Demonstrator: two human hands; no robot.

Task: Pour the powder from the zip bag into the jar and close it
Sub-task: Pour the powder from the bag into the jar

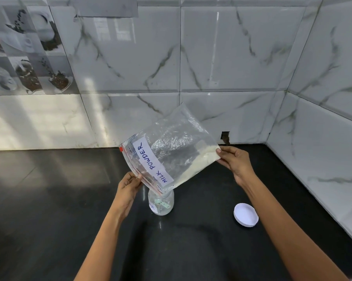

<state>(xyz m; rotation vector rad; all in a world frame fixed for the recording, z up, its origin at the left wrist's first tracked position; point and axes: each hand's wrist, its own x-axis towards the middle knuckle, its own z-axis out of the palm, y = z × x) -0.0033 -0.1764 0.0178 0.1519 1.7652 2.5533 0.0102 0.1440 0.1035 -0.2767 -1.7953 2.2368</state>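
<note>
Seen from the head camera, a person tilts a clear zip bag [171,151] marked "MILK POWDER" over an open glass jar [161,202] standing at lower centre of the frame on a black surface [49,199]. The left hand [129,187], just left of the jar, pinches the bag's zip edge near its lowest corner, and that corner dips at or just inside the jar's mouth — the exact contact cannot be told. The right hand [235,161], to the right and higher up, grips the opposite bottom corner with thumb and fingers closed on the plastic. The bag's long axis runs on a slant from that raised corner down and leftward to the mouth at the jar, so the route for the pale powder [197,163] lies along the lower edge, where a thin band of it is gathered. Most of it appears to sit nearer the right hand than the jar; by that reading, the pour is barely begun, and lifting the right corner further would send the powder down. The left hand is the nearer to the jar and seems to steer the opening. A white lid [246,214] lies inner side up at lower right — well apart from the jar, unused. Marbled wall tiles [231,57] fill the upper frame.
</note>
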